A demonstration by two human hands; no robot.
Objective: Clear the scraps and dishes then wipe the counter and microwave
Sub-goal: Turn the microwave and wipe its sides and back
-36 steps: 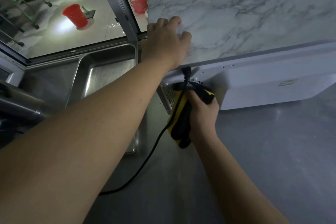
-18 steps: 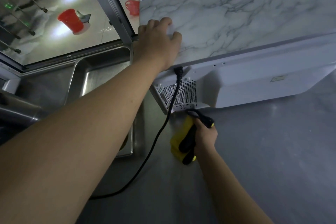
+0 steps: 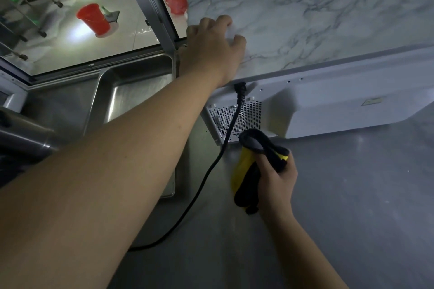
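The left hand (image 3: pixel 215 48) is resting on the near left corner of the microwave (image 3: pixel 328 30), fingers spread and curling lightly over its marble-patterned top, gripping nothing else. The right hand (image 3: pixel 276 185) is clutching a bunched yellow and black cloth (image 3: pixel 246 171), fingers wrapped round it, and is holding it just above the grey counter (image 3: pixel 352 206) right by the lower back corner of the microwave, beside the perforated vent panel (image 3: pixel 234 122); whether the cloth is touching the counter I cannot tell. A black power cord (image 3: pixel 211 171) is hanging from its plug at the back of the microwave, passing left of the cloth and trailing across the counter under the left forearm. A steel tray (image 3: pixel 131 91) is sitting to the left of the microwave. Beyond a window frame (image 3: pixel 152 4), a red bucket (image 3: pixel 92 19) and a red basket (image 3: pixel 176 3) are standing on a shiny floor.
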